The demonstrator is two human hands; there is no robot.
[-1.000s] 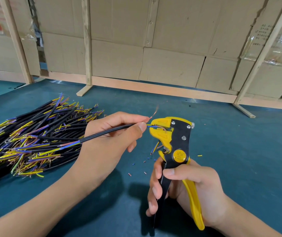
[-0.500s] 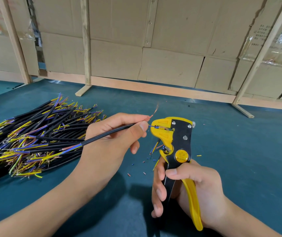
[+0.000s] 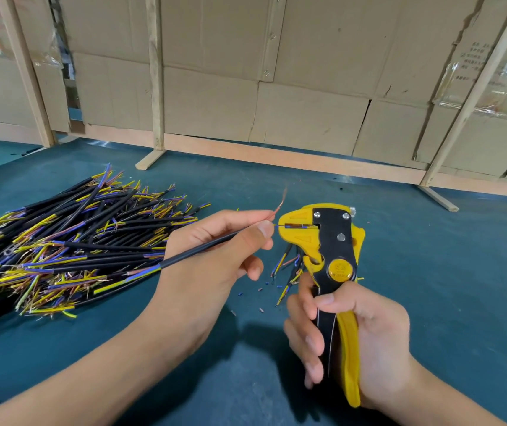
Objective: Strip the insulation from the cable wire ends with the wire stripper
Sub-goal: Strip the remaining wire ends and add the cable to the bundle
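Black cable (image 3: 203,250) wire end inside upright yellow-black stripper (image 3: 335,241) head

left hand (image 3: 215,256) pinching, right hand (image 3: 368,342) gripping, forearms converging

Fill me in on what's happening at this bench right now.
A person is stripping cable ends. The left hand pinches a black cable near its tip and feeds a thin blue wire into the head of a yellow and black wire stripper, which the right hand grips by its handles. One bare copper strand of the same cable sticks up, already stripped. A pile of cables lies to the left on the green table, with insulation scraps under the tool.
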